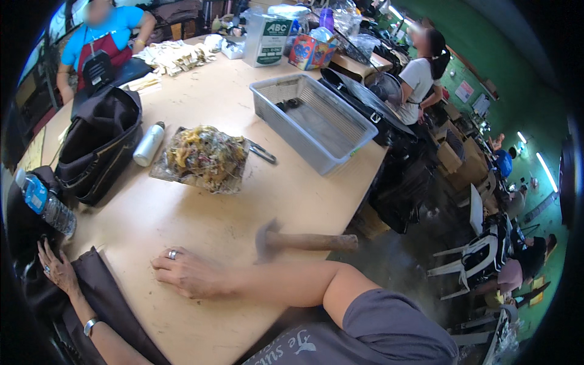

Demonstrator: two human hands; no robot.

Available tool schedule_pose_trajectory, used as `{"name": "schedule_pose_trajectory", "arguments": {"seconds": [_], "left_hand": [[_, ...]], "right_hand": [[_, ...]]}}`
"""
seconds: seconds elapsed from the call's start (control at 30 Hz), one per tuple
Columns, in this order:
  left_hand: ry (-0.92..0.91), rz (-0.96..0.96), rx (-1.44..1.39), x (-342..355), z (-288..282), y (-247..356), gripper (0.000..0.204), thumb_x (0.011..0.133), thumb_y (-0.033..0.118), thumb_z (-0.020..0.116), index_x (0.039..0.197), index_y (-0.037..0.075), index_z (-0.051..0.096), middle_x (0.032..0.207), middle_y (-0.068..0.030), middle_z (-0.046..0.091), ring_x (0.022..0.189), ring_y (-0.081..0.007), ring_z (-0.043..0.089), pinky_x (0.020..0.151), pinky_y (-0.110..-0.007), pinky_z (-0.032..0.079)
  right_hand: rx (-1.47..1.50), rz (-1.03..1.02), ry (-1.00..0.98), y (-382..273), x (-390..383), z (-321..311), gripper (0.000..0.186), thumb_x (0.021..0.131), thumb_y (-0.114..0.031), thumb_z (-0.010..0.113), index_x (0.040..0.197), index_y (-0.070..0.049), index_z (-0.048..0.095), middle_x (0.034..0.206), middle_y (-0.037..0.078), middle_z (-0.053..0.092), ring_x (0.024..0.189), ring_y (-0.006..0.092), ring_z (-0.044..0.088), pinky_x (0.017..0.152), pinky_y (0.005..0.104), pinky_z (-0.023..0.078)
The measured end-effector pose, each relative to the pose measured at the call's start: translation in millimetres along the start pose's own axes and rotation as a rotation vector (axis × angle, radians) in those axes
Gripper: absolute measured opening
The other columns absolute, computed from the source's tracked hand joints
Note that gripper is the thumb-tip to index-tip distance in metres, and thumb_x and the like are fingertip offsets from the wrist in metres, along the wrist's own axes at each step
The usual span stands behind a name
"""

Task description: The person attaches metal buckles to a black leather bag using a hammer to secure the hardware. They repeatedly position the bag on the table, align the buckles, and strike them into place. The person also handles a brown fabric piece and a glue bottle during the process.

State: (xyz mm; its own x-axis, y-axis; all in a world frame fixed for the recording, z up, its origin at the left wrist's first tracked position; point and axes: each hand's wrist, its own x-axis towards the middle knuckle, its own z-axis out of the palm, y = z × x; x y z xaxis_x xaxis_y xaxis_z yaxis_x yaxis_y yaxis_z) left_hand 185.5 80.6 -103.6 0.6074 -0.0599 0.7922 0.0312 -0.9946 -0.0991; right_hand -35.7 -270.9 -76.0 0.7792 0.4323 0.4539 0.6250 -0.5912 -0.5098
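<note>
My left hand [59, 269] lies with its fingers spread on dark fabric [115, 304] at the table's left edge. A ring and a silver bracelet show on that arm. My right hand [187, 274], also ringed, rests palm down on the table [201, 228] with its fingers curled in; whatever may be under them is hidden. Just beyond the right forearm lies a hammer [310, 241], its wooden handle pointing right and its head slightly blurred. Farther off, a block heaped with tangled yellowish threads and dried glue [204, 155] sits beside a dark-handled tool [261, 152].
At the left stand a water bottle [45, 204], a black bag [100, 143] and a white metal bottle [149, 143]. A grey plastic bin [313, 121] occupies the far right of the table, near a tin [266, 39] and pale strips [176, 56]. Two people stand beyond the table.
</note>
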Motion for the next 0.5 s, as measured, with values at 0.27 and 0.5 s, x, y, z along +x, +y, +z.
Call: {"name": "schedule_pose_trajectory", "arguments": {"seconds": [0.27, 0.5], "left_hand": [[0.027, 0.045, -0.064, 2, 11, -11, 0.054, 0.082, 0.015, 0.050, 0.132, 0.020, 0.029, 0.137, -0.0024, 0.027, 0.123, -0.0269, 0.032, 0.097, -0.041, 0.030], [0.003, 0.047, -0.014, 1, 13, -9, 0.053, 0.084, 0.019, 0.050, 0.132, 0.023, 0.029, 0.138, -0.0027, 0.027, 0.122, -0.0281, 0.032, 0.097, -0.041, 0.031]], "right_hand": [[0.029, -0.047, 0.091, 1, -1, 6, 0.013, 0.068, -0.006, 0.053, 0.080, -0.002, 0.051, 0.097, 0.011, 0.047, 0.099, 0.0269, 0.045, 0.088, 0.0376, 0.033], [0.032, 0.017, 0.041, 2, -1, 10, 0.013, 0.068, -0.006, 0.053, 0.081, -0.002, 0.052, 0.097, 0.012, 0.048, 0.098, 0.0273, 0.045, 0.088, 0.0383, 0.033]]}}
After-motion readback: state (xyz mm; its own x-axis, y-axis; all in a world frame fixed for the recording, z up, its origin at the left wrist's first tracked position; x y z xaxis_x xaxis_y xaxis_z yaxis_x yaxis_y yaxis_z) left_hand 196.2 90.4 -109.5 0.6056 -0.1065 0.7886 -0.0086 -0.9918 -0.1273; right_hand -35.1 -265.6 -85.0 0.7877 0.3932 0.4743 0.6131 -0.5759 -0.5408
